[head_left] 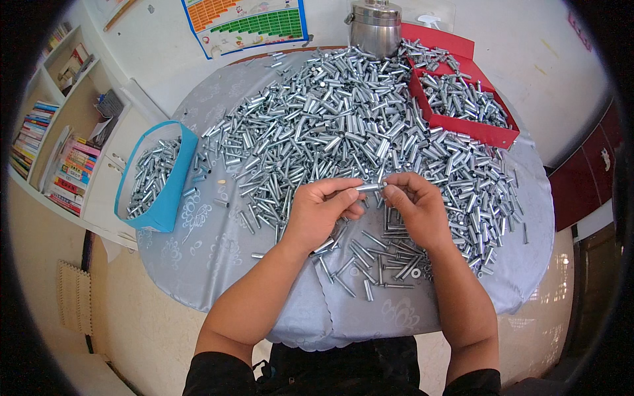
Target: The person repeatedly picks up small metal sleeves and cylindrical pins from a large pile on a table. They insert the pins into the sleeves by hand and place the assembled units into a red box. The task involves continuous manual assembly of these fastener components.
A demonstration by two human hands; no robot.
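Over the middle of the heap, both my hands meet at one shiny sleeve bolt (370,187), held level. My left hand (317,210) is closed, thumb and index finger pinching its left part. With thumb and fingertips, my right hand (420,210) pinches the right end; a small rounded metal tip shows there, and the fingers partly hide it. Beneath and in front of my hands lie loose bolts (362,254) with long thin shanks, a flat washer (415,272) and a short metal sleeve (368,290). The big pile of metal sleeves (343,125) spreads behind my hands.
On the left of the round table with its grey cloth (218,264) stands a blue fabric bin (170,191) of metal pieces. A red box (469,129) with more sits at the back right, beside a steel pot (375,30). Bookshelves (72,119) line the left wall.
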